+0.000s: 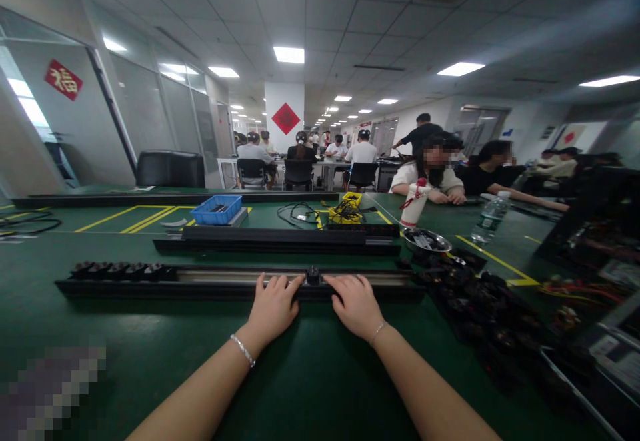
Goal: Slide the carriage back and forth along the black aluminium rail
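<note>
A long black rail [210, 288] with a pale metal channel lies across the green table in front of me. Several small black modules [117, 269] sit in a row at its left end. One small black block [313, 276] stands in the channel between my hands. My left hand [275, 302] rests on the rail with its fingers spread, the index fingertip close to the block's left side. On the other side, my right hand [357, 302] lies with fingers stretched toward the block. Whether the fingertips touch the block, I cannot tell.
Another black rail [275, 241] lies behind, near a blue bin [217, 210] and cables [345, 212]. To the right are a metal bowl [427, 241], a pile of black parts [480, 308], a water bottle [491, 218] and a white bottle [414, 206]. People sit beyond.
</note>
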Motion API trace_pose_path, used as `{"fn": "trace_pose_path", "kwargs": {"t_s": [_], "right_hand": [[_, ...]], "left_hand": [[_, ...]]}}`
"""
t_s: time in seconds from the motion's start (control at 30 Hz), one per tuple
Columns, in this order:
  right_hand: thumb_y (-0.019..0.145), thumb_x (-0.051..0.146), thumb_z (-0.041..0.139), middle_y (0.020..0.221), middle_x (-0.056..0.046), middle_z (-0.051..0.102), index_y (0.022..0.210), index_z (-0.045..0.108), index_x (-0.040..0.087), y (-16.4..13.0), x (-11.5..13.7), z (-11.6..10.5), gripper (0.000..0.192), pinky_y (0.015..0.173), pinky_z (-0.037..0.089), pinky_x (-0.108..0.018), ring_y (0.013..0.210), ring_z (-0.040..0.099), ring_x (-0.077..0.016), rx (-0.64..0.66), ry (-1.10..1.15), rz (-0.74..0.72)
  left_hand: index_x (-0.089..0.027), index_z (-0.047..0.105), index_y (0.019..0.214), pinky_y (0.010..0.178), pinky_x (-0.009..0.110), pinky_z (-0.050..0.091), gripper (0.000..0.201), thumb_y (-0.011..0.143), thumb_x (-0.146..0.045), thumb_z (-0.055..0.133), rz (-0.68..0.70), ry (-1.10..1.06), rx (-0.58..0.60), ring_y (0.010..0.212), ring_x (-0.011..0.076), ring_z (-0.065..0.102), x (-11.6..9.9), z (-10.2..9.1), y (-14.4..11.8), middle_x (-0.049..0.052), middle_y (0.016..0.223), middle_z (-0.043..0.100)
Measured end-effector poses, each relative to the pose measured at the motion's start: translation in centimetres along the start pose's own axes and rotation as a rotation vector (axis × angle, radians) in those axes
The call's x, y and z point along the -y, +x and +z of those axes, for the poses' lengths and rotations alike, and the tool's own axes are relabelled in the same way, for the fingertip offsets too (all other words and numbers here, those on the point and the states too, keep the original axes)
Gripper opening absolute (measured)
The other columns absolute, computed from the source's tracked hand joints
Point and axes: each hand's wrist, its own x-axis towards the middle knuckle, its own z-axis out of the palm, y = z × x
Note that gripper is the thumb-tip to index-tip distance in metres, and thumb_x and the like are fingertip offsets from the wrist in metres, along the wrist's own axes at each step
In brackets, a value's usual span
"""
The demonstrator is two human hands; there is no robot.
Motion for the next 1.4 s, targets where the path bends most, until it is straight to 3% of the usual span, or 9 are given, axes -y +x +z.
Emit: {"fn": "trace_pose_path", "kwargs": {"t_s": [0.13,0.73,1.4], "right_hand": [[0.082,0.023,0.043,0.110,-0.003,0.062,0.125,0.049,0.031,0.3,1.5,0.4,0.044,0.101,0.020,-0.039,0.104,0.050,-0.0177,0.039,-0.099,0.034],[0.083,0.018,0.039,0.099,-0.004,0.062,0.130,0.044,0.035,0.7,0.9,-0.2,0.050,0.086,0.028,-0.033,0.093,0.052,-0.0183,0.130,-0.226,-0.036],[0.084,0.018,0.038,0.095,-0.006,0.064,0.125,0.050,0.028,0.9,0.5,-0.8,0.044,0.085,0.031,-0.030,0.092,0.054,-0.0182,0.153,-0.176,-0.024]], "left_hand": [[-0.033,0.040,0.131,0.106,0.050,0.016,0.053,0.079,-0.027,0.048,0.001,0.004,-0.017,0.103,0.0223,0.050,-0.1,0.1,-0.1,0.004,0.106,0.058],[-0.032,0.039,0.132,0.105,0.050,0.018,0.053,0.079,-0.027,0.048,0.006,0.001,0.000,0.105,0.0223,0.049,-0.1,0.0,-0.2,0.004,0.109,0.057],[-0.033,0.038,0.132,0.105,0.049,0.019,0.054,0.079,-0.026,0.048,0.013,0.000,-0.016,0.105,0.0222,0.049,0.1,0.2,-0.2,0.004,0.109,0.057]]}}
